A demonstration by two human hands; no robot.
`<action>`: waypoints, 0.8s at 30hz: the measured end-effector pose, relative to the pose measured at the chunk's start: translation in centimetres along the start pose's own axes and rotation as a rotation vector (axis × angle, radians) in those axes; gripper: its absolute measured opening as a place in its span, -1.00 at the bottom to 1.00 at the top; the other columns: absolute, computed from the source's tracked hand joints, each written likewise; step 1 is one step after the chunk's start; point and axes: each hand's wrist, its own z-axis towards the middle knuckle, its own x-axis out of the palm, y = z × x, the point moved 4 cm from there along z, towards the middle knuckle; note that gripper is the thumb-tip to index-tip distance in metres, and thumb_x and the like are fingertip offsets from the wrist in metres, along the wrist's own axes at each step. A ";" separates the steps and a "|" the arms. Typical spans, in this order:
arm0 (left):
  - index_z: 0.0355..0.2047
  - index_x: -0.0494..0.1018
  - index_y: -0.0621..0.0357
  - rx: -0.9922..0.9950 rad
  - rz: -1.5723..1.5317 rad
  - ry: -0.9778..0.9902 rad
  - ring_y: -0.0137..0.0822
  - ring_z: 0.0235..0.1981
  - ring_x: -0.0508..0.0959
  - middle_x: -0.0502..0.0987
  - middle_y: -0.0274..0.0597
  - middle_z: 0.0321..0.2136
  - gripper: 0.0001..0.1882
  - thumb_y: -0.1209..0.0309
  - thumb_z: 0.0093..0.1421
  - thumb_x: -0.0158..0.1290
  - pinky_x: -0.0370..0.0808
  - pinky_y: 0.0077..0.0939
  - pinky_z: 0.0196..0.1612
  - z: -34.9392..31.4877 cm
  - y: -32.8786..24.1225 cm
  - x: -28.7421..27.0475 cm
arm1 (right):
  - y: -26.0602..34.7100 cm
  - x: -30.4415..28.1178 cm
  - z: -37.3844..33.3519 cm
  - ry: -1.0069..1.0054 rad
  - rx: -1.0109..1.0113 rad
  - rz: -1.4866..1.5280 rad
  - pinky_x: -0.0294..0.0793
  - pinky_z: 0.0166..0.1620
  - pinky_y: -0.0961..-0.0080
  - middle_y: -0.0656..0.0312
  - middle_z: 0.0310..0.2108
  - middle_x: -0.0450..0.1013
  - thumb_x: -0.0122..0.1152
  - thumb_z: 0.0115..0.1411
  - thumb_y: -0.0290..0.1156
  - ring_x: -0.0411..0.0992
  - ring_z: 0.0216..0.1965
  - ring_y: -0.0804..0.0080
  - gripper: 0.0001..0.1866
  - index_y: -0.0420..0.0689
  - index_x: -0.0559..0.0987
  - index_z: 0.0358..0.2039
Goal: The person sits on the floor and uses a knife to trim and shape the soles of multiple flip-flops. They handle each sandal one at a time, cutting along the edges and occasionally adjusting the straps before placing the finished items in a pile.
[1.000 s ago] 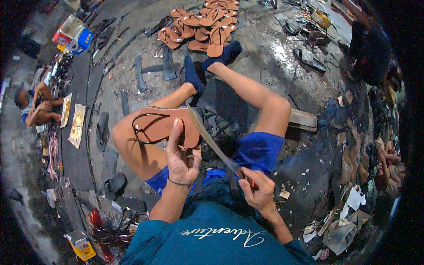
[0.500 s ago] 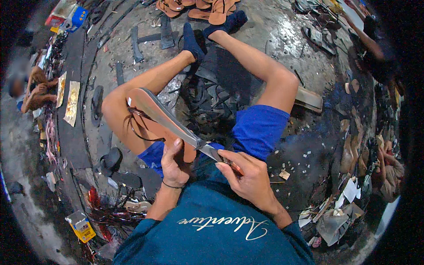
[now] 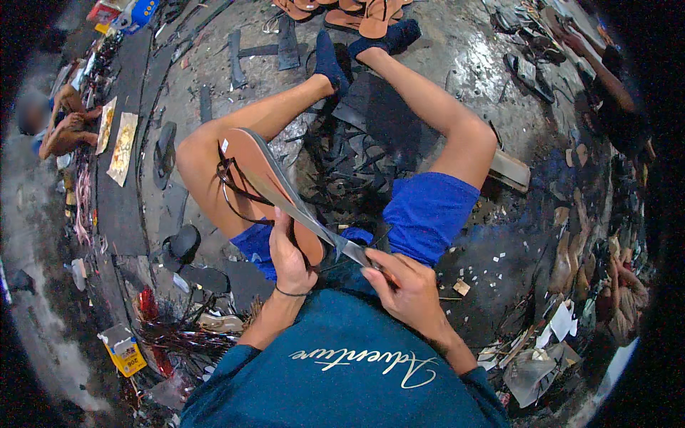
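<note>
A flip-flop [image 3: 251, 168] with a tan footbed and dark thin straps slants over my left thigh, toe end up and away. My left hand [image 3: 291, 262] is closed around it near the heel, thumb along the footbed. In my right hand [image 3: 405, 284] is a knife [image 3: 352, 250], its handle mostly covered by my fingers. The blade points left and meets the edge of the sole near the heel. Whether a strip of sole is peeling off there I cannot tell.
Dark rubber offcuts [image 3: 341, 160] lie between my legs. Finished-looking tan flip-flops [image 3: 373, 27] are piled beyond my feet. A bundle of dark straps [image 3: 189, 339] and a yellow box [image 3: 127, 354] lie at left. Other people sit at both sides.
The flip-flop has turned slightly, showing more of its footbed. The knife stays at the heel edge, its blade a little farther down. The whole view has shifted slightly.
</note>
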 end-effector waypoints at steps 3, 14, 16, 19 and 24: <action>-0.11 0.41 0.15 0.040 0.069 0.023 -0.47 -0.27 0.51 0.51 -0.38 -0.29 -0.59 0.05 0.39 -0.17 0.45 -0.53 -0.19 -0.2 -0.6 0.2 | 0.9 1.9 3.4 -0.054 -0.071 0.142 0.48 -0.47 0.42 0.14 -0.50 0.51 0.33 0.12 -0.29 0.49 -0.55 0.32 -0.70 -0.13 0.61 -0.16; -0.15 0.41 0.03 -0.087 -0.078 0.093 -0.55 -0.49 0.48 0.49 -0.42 -0.45 -0.65 0.05 0.38 -0.18 0.43 -0.65 -0.45 -0.3 -0.7 -0.6 | 0.0 3.3 4.6 -0.069 -0.097 0.067 0.49 -0.46 0.41 0.13 -0.50 0.51 0.33 0.11 -0.31 0.50 -0.54 0.28 -0.70 -0.11 0.61 -0.15; -0.22 0.44 -0.11 -0.092 -0.073 0.033 -0.56 -0.69 0.47 0.48 -0.47 -0.63 -0.68 -0.03 0.33 -0.10 0.41 -0.69 -0.69 -0.4 -0.8 0.0 | 0.2 4.2 6.4 -0.168 -0.168 0.058 0.50 -0.44 0.40 0.14 -0.50 0.51 0.33 0.10 -0.30 0.51 -0.51 0.26 -0.71 -0.10 0.60 -0.17; -0.13 0.39 0.08 -0.060 -0.090 0.155 -0.59 -0.42 0.47 0.48 -0.42 -0.41 -0.66 0.10 0.41 -0.19 0.43 -0.66 -0.36 -0.1 -0.6 -0.7 | 0.6 5.1 8.9 -0.225 -0.218 0.041 0.50 -0.45 0.40 0.16 -0.51 0.51 0.32 0.11 -0.29 0.51 -0.51 0.25 -0.73 -0.11 0.60 -0.19; -0.29 0.43 -0.12 -0.084 -0.088 -0.004 -0.54 -0.73 0.46 0.48 -0.42 -0.66 -0.68 -0.04 0.33 -0.11 0.41 -0.62 -0.74 -0.1 -0.8 -1.1 | 2.0 6.3 11.9 -0.216 -0.245 0.058 0.51 -0.45 0.37 0.14 -0.46 0.53 0.28 0.14 -0.26 0.52 -0.50 0.21 -0.77 -0.08 0.60 -0.23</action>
